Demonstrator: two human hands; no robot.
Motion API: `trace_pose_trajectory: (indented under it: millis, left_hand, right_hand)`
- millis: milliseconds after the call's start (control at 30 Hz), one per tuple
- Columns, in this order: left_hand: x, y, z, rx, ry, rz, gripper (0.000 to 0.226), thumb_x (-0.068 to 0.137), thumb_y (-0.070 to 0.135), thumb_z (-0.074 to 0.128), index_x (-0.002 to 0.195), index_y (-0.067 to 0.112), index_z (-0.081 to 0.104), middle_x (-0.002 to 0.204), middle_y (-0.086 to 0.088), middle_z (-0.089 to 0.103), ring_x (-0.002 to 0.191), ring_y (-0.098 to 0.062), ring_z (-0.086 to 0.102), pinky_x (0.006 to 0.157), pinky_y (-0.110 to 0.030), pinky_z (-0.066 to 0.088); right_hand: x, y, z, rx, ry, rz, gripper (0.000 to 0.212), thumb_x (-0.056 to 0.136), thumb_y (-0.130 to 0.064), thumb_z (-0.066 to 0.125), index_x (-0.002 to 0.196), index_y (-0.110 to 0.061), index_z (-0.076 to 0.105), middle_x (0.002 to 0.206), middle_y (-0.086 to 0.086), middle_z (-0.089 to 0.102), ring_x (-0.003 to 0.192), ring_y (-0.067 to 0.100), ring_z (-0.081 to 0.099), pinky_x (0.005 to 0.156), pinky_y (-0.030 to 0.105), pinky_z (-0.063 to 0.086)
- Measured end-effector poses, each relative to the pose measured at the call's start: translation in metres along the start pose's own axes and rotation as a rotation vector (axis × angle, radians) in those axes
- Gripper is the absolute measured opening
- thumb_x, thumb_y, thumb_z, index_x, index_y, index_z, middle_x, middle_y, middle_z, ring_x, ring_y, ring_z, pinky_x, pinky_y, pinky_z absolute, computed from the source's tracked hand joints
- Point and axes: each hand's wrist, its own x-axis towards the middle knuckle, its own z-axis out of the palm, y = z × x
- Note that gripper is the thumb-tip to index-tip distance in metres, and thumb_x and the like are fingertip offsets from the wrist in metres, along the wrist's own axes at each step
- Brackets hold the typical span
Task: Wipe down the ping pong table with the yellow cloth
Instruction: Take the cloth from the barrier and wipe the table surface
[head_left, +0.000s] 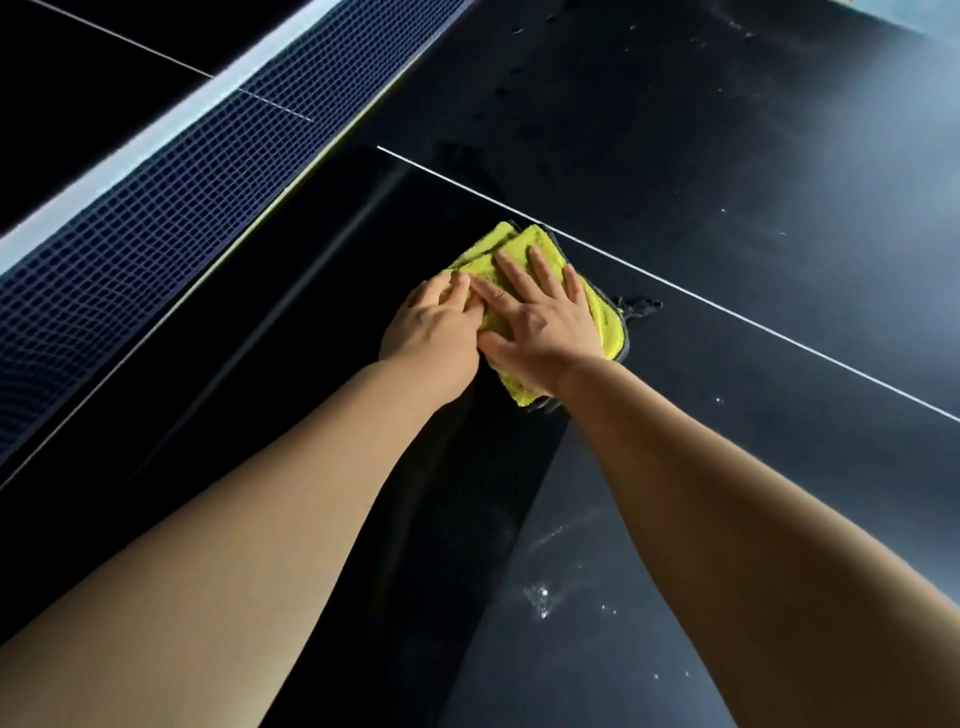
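Observation:
A folded yellow cloth (524, 249) with a dark grey edge lies flat on the dark ping pong table (753, 364), just left of its white centre line. My right hand (540, 322) presses on the cloth with fingers spread straight. My left hand (434, 332) rests beside it at the cloth's left edge, its fingers lying on the cloth and meeting the right hand's fingers. Both arms are stretched far forward. Most of the cloth is hidden under the hands.
The net (171, 192) with its white top band runs diagonally across the upper left. Water droplets and smears (543, 597) sit on the table at lower right. The right part of the surface looks dusty and streaked.

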Motion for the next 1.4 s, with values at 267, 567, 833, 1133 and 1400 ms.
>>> trace_pose_trajectory:
  millis: [267, 567, 833, 1133, 1400]
  left_hand:
    - [0.056, 0.052, 0.008, 0.053, -0.036, 0.094, 0.062, 0.095, 0.008, 0.027, 0.150, 0.029, 0.011, 0.159, 0.002, -0.005, 0.145, -0.021, -0.005, 0.118, -0.036, 0.001]
    - [0.025, 0.073, 0.012, 0.219, -0.056, 0.198, 0.058, 0.096, 0.016, 0.029, 0.150, 0.026, 0.009, 0.159, 0.002, 0.004, 0.145, -0.022, 0.004, 0.117, -0.036, 0.007]
    - [-0.069, 0.054, 0.026, 0.290, -0.083, 0.312, 0.057, 0.096, 0.019, 0.031, 0.150, 0.024, 0.012, 0.158, 0.000, 0.008, 0.145, -0.021, 0.002, 0.118, -0.040, 0.002]
    - [-0.202, 0.011, 0.053, 0.281, -0.124, 0.356, 0.058, 0.097, 0.017, 0.028, 0.150, 0.011, 0.006, 0.158, -0.008, 0.005, 0.145, -0.019, -0.005, 0.118, -0.035, -0.004]
    - [-0.326, -0.035, 0.076, 0.252, -0.116, 0.326, 0.058, 0.097, 0.019, 0.030, 0.150, 0.010, 0.007, 0.158, -0.009, 0.007, 0.145, -0.019, -0.003, 0.118, -0.036, -0.003]
  right_hand:
    - [0.009, 0.075, -0.007, 0.004, -0.005, 0.116, 0.065, 0.087, -0.061, 0.029, 0.148, -0.056, 0.008, 0.163, -0.012, -0.006, 0.147, 0.030, -0.022, 0.113, 0.063, -0.013]
    - [-0.037, 0.086, -0.001, 0.037, 0.009, 0.116, 0.061, 0.092, -0.056, 0.031, 0.149, -0.056, 0.008, 0.163, -0.012, -0.005, 0.149, 0.028, -0.013, 0.118, 0.056, -0.007]
    - [-0.123, 0.033, 0.009, -0.034, -0.057, 0.097, 0.063, 0.094, -0.057, 0.027, 0.150, -0.053, 0.000, 0.163, -0.008, -0.010, 0.148, 0.031, -0.018, 0.117, 0.057, -0.010]
    - [-0.222, -0.069, 0.025, -0.063, -0.133, 0.055, 0.074, 0.076, -0.062, 0.001, 0.149, -0.052, -0.005, 0.163, -0.008, -0.012, 0.146, 0.032, -0.024, 0.116, 0.058, -0.015]
    - [-0.301, -0.162, 0.044, -0.098, -0.148, -0.015, 0.070, 0.080, -0.065, 0.000, 0.148, -0.052, -0.007, 0.163, -0.006, -0.011, 0.146, 0.034, -0.023, 0.115, 0.058, -0.016]
